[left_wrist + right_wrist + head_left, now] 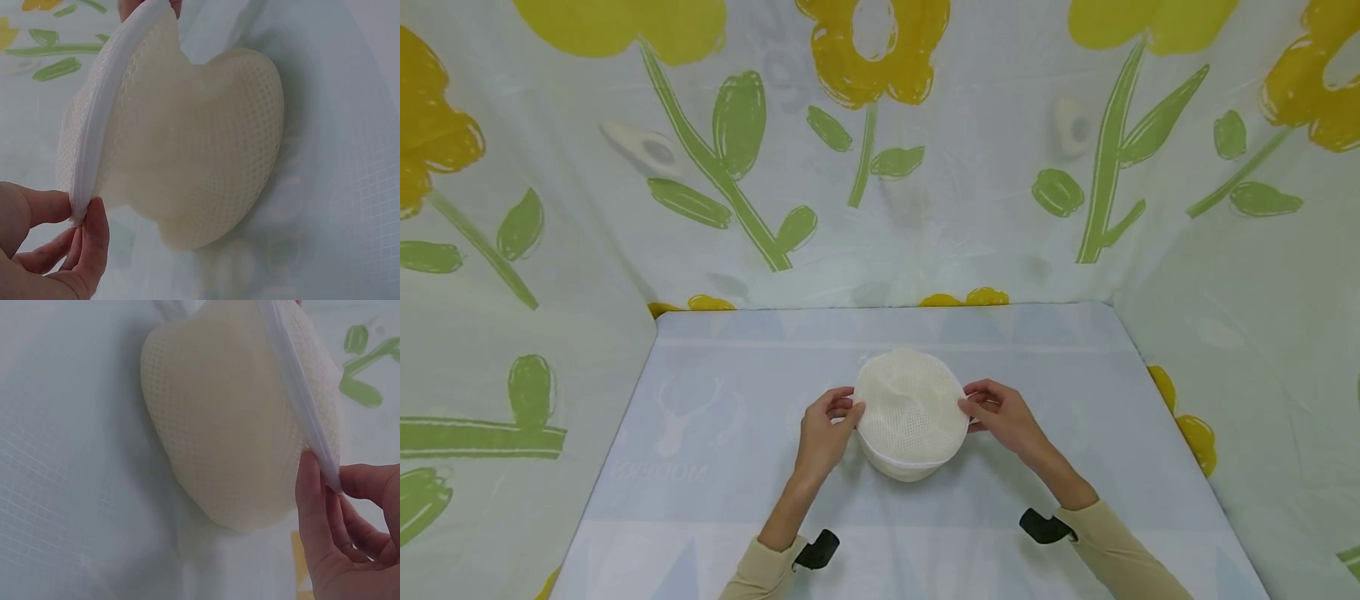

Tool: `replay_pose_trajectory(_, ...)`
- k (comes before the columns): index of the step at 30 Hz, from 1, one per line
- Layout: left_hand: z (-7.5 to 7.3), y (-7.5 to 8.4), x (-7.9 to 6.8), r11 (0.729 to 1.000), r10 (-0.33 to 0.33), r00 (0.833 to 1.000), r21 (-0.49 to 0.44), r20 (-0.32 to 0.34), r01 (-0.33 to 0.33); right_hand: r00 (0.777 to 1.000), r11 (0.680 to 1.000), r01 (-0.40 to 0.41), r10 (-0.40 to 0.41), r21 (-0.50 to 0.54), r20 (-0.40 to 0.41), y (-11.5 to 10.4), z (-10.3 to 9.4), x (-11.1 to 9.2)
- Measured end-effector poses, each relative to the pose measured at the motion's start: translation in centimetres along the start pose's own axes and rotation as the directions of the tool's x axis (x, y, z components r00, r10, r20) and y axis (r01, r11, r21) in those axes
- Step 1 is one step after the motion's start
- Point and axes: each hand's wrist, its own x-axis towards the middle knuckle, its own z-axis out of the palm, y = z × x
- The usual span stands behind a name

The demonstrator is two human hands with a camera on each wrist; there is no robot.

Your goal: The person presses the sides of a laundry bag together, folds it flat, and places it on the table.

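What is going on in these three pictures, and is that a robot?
No robot here! You see a person's bare left hand and right hand. The wide picture comes from a camera worn on the head, looking forward and down. The two closer ones come from the black cameras on the wrists, each watching its own hand's work. The hands pinch opposite sides of a pale net bag by its white edge. Below is a pale table; I can't tell for sure whether the bag touches it. Around it hangs flowery cloth.
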Motion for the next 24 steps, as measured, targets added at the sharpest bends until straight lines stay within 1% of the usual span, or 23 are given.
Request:
replay_pose_trajectory(4,0.1,-0.4,0.0,1.0,0.003,1.0,-0.007,-0.001,-0.003,1.0,1.0,-0.008,0.008,-0.005,0.001,0.3,0.2,0.1)
replay_pose_trajectory(9,0.2,-0.7,0.1,1.0,-0.008,1.0,0.015,-0.008,0.008,1.0,1.0,-0.017,0.017,-0.005,0.0,0.6,0.4,0.1)
replay_pose_trajectory(12,0.3,-0.9,0.2,1.0,-0.016,1.0,0.022,-0.009,0.016,1.0,1.0,-0.013,0.013,-0.023,0.002,1.1,0.6,0.3)
replay_pose_trajectory(17,0.5,-1.4,0.2,1.0,-0.009,1.0,0.03,-0.01,0.01,1.0,0.999,-0.016,0.016,-0.027,0.007,1.9,0.7,0.5)
replay_pose_trajectory(24,0.6,-2.2,0.3,0.998,0.001,1.0,0.065,-0.012,0.0,1.0,1.0,-0.022,0.022,-0.017,0.011,2.7,0.8,0.8)
